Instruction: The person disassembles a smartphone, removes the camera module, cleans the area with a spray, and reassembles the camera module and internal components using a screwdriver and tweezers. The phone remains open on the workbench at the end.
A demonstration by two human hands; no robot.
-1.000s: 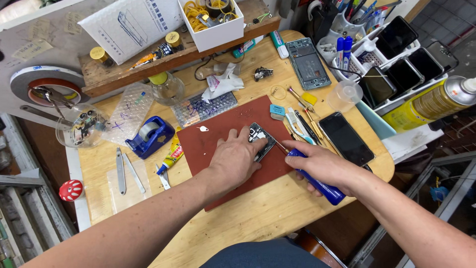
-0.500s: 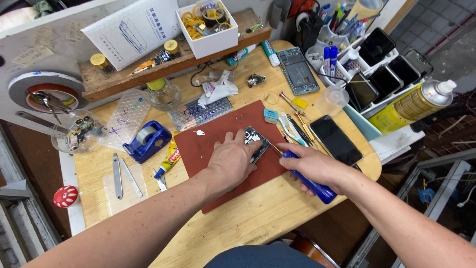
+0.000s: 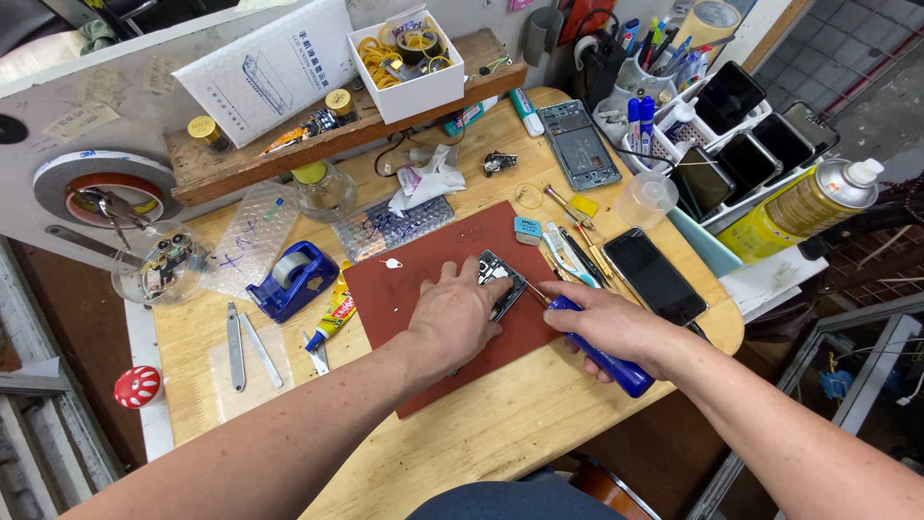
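Wooden workbench (image 3: 500, 433), cluttered along its far and right edges, bare on the near side.

Red work mat (image 3: 423, 289) sits mid-bench. It gives a flat spot for the job, and probably some grip.

Far left: a white padded envelope (image 3: 274, 67) leans on the wall above a wooden shelf (image 3: 250, 159). A white box of rubber bands (image 3: 409, 63) stands on the shelf.

Far right: a tray of phones (image 3: 746, 144) stood on edge, with a yellow spray can (image 3: 804, 207) lying just beside it. A green phone frame (image 3: 577, 144) lies face up on the far side. A black phone (image 3: 654, 274) lies flat just right of the mat, beside a row of small hand tools (image 3: 568, 241), all within reach of the right hand.

Left of the mat: a blue tape dispenser (image 3: 294, 279), a glue tube (image 3: 335, 313), and tweezers (image 3: 241, 342) lying on a clear sheet.

Left hand (image 3: 462, 313) is pressed flat, palm down, on an opened phone (image 3: 500, 279) at the mat's centre right. Fingers are spread over its near half, apparently pinning it so it can't slide; not a closed grasp.

Right hand (image 3: 606, 323) is wrapped tight round a blue-handled screwdriver (image 3: 602, 347). The shaft angles up and left, with the tip at the phone's right edge; whether it sits in a screw is too small to tell.
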